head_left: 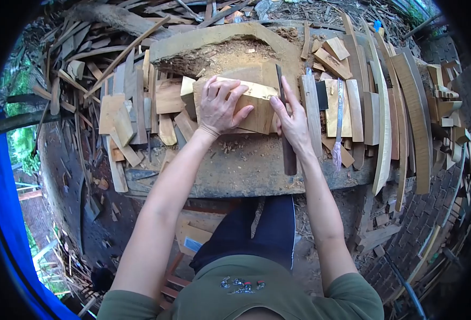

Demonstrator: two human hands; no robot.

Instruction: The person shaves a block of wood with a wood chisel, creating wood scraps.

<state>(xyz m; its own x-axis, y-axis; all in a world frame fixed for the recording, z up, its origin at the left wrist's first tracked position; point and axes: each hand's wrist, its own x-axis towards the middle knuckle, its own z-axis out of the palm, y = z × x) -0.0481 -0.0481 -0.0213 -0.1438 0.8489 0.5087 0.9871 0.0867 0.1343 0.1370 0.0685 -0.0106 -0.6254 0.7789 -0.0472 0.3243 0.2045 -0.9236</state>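
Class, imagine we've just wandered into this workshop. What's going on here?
A person is working at a bench with both hands. The left hand lies spread on a wooden block. The right hand holds a long dark tool by the block's right end; whether it touches the wood is unclear. Loose wood pieces lie on both sides.

The left forearm (pixel 177 184) and right forearm (pixel 322 202) cross the near edge of the surface (pixel 235 170), converging toward its middle. The left hand (pixel 223 106) lies palm down, fingers (pixel 222 89) arched and parted, thumb (pixel 243 113) directed rightward. The right hand (pixel 294 121) grips, its fingers (pixel 290 92) directed toward the far edge, its thumb (pixel 279 106) lying inward of them.
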